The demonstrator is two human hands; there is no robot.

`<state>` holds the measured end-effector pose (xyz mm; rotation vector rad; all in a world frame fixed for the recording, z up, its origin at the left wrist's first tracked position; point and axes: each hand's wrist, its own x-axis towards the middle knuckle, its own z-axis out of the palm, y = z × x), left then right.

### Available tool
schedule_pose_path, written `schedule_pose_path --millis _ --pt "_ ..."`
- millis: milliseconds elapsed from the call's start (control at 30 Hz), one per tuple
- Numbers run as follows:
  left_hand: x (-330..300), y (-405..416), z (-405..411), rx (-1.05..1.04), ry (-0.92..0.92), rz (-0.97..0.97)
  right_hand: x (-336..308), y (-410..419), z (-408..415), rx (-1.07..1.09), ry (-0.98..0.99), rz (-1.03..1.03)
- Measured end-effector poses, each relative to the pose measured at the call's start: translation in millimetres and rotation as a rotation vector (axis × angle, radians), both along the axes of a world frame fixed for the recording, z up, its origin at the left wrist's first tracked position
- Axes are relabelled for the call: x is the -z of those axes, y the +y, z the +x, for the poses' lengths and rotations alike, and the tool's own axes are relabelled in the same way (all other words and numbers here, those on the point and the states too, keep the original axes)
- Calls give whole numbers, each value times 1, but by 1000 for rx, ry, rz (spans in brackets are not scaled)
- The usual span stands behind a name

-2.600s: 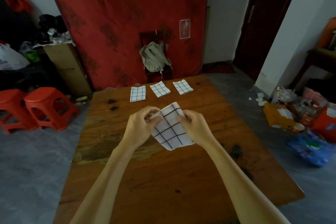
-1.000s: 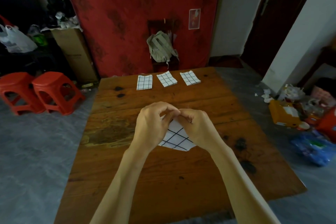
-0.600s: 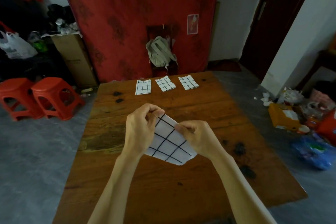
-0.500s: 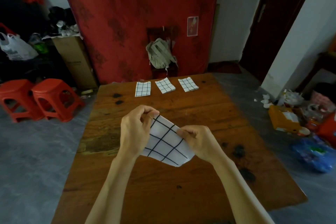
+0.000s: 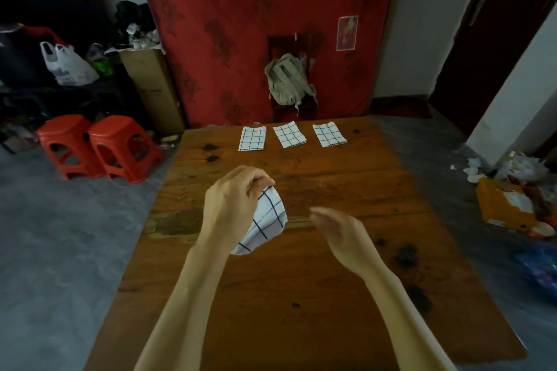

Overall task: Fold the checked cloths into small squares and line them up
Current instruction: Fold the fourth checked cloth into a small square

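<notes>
My left hand point(image 5: 232, 205) pinches the top corner of a white cloth with black checks point(image 5: 266, 221), which hangs folded above the middle of the wooden table point(image 5: 301, 295). My right hand point(image 5: 340, 235) hovers just right of the cloth with relaxed fingers and holds nothing. Three folded checked cloths lie in a row along the far edge: one on the left point(image 5: 252, 138), one in the middle point(image 5: 289, 134), one on the right point(image 5: 328, 134).
Two red stools point(image 5: 99, 147) stand on the floor left of the table. A chair with a grey backpack point(image 5: 286, 81) sits behind the far edge. Bags and litter point(image 5: 512, 199) lie on the floor to the right. Dark stains mark the tabletop.
My right hand has let go of the cloth and drawn away to the right. The cloth now hangs from my left hand alone.
</notes>
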<state>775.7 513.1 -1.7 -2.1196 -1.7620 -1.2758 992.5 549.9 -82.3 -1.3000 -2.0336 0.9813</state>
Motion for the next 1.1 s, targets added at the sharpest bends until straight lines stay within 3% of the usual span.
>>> schedule_pose_path --millis 133,300,567,933,1033,1100 --pt "15 -5 21 9 -18 -43 -34 -1 -35 -160 192 24" --pt "16 -14 31 -19 -78 -59 -39 -4 -32 -180 266 54" --pt "21 -9 39 -139 -172 -4 0 -3 8 -78 171 -63" --pt "31 6 50 -169 -61 28 52 0 62 120 -81 -124" --pt "32 2 45 -155 -16 -18 51 1 49 185 -5 -88" --pt "36 -4 43 -137 2 -75 37 1 27 96 52 -85"
